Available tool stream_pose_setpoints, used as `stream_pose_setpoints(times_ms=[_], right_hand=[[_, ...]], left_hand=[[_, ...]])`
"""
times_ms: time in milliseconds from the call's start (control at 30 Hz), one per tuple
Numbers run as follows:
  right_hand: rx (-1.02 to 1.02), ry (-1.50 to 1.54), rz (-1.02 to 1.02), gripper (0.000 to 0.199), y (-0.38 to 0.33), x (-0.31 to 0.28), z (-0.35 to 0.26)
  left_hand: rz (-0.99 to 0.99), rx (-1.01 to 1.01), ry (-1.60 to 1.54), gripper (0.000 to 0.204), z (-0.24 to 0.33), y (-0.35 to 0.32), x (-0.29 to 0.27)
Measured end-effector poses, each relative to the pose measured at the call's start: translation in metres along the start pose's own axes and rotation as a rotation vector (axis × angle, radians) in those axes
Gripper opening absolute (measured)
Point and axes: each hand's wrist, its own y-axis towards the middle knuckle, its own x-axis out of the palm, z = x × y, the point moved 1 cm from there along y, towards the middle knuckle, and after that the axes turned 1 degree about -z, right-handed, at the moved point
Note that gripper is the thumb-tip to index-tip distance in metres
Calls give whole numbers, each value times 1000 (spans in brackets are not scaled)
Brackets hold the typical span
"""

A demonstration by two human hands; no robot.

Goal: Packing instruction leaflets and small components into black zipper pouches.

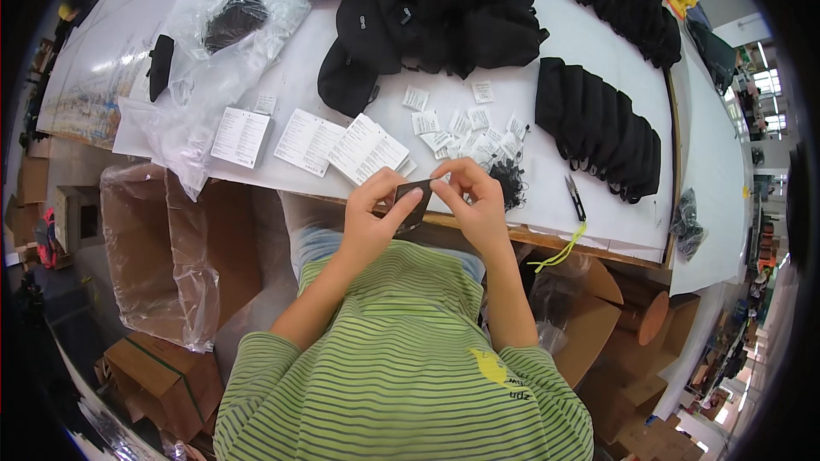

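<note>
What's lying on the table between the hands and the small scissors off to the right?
In the head view, a tangle of black string lies on the white table between the right hand and the scissors; beyond it the stretch is bare.

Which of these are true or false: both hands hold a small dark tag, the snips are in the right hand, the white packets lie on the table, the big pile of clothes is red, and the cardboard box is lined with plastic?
1. Both hands, left hand and right hand, hold a small dark tag. True.
2. The snips are in the right hand. False: they lie on the table.
3. White packets lie on the table. True.
4. The pile of clothes is red. False: black.
5. The cardboard box is lined with plastic. True.
</note>
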Motion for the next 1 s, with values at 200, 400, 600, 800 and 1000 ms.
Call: stream_pose_setpoints(times_ms=[200,400,600,800,1000], right_hand=[[-24,-45,-38,9,-4,-4,0],[20,-30,-85,11,1,0,1],[237,301,-166,12,6,-8,8],[22,164,85,11,42,-39,-8],[-153,237,260,9,59,-77,-31]], left_hand=[[-182,-437,-528,17,-8,7,-8],[-122,-160,-225,10,-22,11,-3],[-89,-212,-219,6,-2,27,-2],[100,532,636,32,-14,146,-6],[158,752,1208,41,-20,220,-11]])
